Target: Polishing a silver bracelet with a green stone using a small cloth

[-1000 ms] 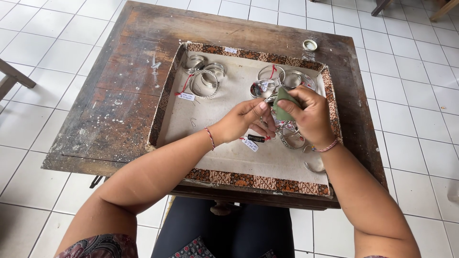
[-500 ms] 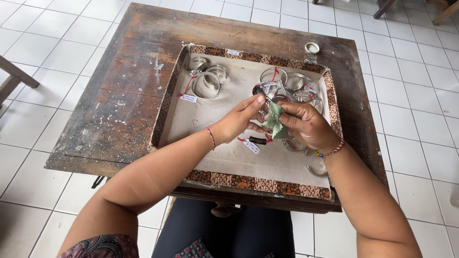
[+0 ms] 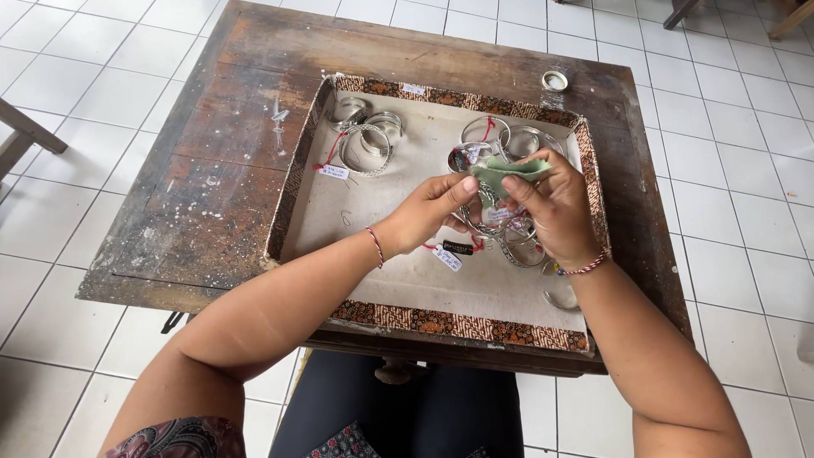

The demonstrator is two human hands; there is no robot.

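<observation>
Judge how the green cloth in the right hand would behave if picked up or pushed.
The green cloth bunches and folds under the right hand, so it is probably floppy and light. Pushed, it would likely crumple rather than slide or roll. It looks unlikely to break.

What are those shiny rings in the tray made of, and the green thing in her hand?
The bangles look like polished silvery metal: they gleam and reflect light, though which metal is unclear. The green piece in the right hand looks like soft cloth, since it folds and crumples. The tray seems fabric-lined, with a patterned border.
</observation>
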